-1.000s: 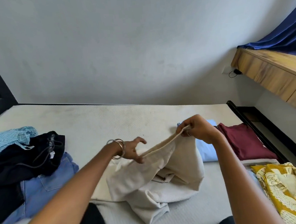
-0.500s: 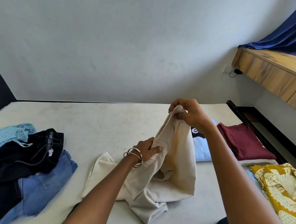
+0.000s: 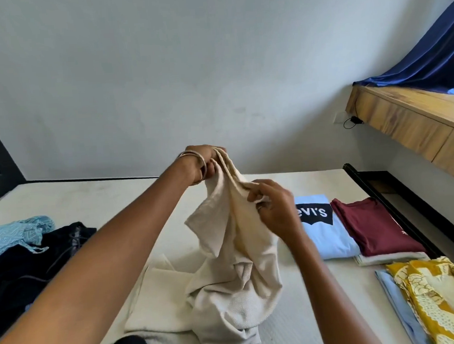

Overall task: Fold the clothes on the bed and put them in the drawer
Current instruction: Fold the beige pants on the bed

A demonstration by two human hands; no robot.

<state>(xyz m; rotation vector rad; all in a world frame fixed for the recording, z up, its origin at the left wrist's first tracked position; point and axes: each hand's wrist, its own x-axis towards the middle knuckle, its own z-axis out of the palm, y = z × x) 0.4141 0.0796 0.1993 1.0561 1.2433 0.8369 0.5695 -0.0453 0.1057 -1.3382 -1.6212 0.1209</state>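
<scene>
left hand (image 3: pixel 203 161) grips cream garment (image 3: pixel 235 265) top edge, right hand (image 3: pixel 274 206) pinches it lower, hem on bed (image 3: pixel 93 197), folded tees (image 3: pixel 350 227) beside

Bright, even daylight, pouring in from the upper right past the curtain (image 3: pixel 432 55). Soft, pale shadows only: a faint one under the shelf (image 3: pixel 405 121), another beneath the cloth (image 3: pixel 236 278) on the bed (image 3: pixel 88 197). No glare anywhere. Slight motion blur on the right hand (image 3: pixel 274 208); left hand (image 3: pixel 203 160) a touch sharper. Wide-angle bending at the edges, wall line and shelf curving. Near forearms soft, lower corners smeared.
</scene>
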